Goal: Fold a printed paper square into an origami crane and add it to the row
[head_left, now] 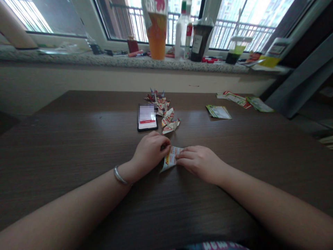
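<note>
A small sheet of printed paper [171,157], with orange and yellow print, is between my hands above the dark table. My left hand [151,148], with a silver bangle at the wrist, pinches its upper left edge. Along the right side, the fingers of my right hand [199,161] close on the paper; the thumb is hidden. The sheet's lower left corner points toward me. Just beyond lie several folded paper pieces [168,116] with red print, beside a phone [147,117] whose screen is lit.
A stack of printed paper sheets [219,112] lies at the right rear of the brown table [65,146]. Behind it are red and green packets [236,99]. On the stone windowsill [117,61] stand a tall orange drink cup [157,34] and several bottles [200,40].
</note>
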`<state>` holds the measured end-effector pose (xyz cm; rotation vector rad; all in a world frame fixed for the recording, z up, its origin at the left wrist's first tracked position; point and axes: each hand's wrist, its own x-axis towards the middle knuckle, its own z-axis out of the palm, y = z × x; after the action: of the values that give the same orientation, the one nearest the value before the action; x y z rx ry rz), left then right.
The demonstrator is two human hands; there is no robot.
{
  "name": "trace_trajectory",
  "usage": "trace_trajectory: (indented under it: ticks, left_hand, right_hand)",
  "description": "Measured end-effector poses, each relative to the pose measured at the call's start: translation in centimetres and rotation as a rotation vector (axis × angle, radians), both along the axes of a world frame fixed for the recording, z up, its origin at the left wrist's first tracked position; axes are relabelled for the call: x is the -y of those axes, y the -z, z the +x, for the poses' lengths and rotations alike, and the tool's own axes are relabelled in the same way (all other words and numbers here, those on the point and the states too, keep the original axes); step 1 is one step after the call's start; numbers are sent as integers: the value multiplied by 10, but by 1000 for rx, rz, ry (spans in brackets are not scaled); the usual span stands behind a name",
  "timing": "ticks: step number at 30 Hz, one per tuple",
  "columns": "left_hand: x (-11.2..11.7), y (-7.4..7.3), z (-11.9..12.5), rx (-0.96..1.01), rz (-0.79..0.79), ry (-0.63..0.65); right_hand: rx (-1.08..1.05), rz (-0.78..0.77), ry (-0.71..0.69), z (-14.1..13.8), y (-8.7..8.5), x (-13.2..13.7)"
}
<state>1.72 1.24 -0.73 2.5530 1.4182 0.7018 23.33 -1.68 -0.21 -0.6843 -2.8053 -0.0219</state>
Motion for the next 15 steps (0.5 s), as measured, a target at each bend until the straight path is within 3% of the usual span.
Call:
trace_trajectory:
  ticks: [8,15]
  left_hand:
    - [-1,1,-2,-111,129,9]
    - [0,1,-3,-171,130,2]
  right_hand:
    - [-27,-8,12,0,2,-2]
    - [-23,-53,10,2,1,-2]
